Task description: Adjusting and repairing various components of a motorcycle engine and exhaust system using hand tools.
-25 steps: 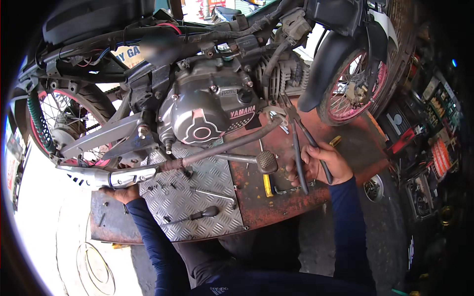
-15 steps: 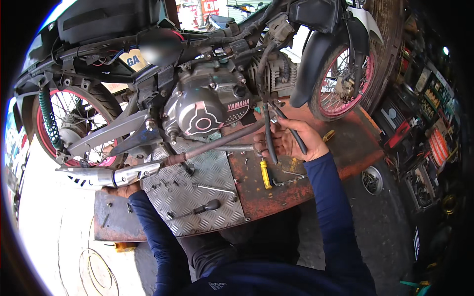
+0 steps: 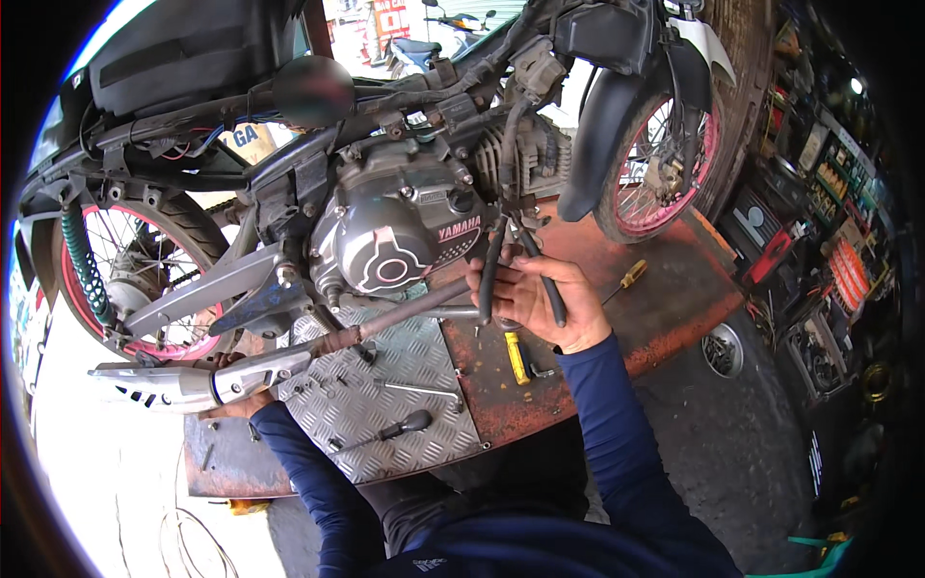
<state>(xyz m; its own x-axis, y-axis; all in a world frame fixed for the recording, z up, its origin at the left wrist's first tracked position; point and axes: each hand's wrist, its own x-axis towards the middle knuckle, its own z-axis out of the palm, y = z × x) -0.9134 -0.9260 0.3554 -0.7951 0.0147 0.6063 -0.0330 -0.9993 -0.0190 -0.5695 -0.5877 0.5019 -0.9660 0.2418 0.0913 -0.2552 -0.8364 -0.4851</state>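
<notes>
Exhaust pipe [image 3: 405, 313], rusty brown, runs from under the engine [image 3: 400, 241] toward 8 o'clock, ending in the chrome muffler [image 3: 183, 383] just off the lift's left edge. Right hand [image 3: 540, 294] is raised at the engine's 4 o'clock, fingers [image 3: 496, 289] curled narrow around two black rubber hoses [image 3: 525, 265] that hang from under the cylinder; the front of the exhaust pipe lies just beside this hand, touching or not I cannot tell. Left hand [image 3: 226, 395] is tucked under the muffler, mostly hidden, apparently cupping it from below; how far the fingers are spread I cannot tell. On the checker-plate lift table [image 3: 405, 424]: a black-handled screwdriver [image 3: 390, 431] at 6 o'clock of the pipe, a long metal rod [image 3: 419, 388], loose bolts. Yellow-handled tool [image 3: 517, 356] lies on the rusty orange plate [image 3: 665, 308] below the right hand; a second screwdriver [image 3: 621, 281] at its 3 o'clock. Risk, as judged: with one hand bearing the muffler, the long pipe may sag, twist at the cylinder end, or drop onto the loose hardware; hoses could be pinched or tugged.
</notes>
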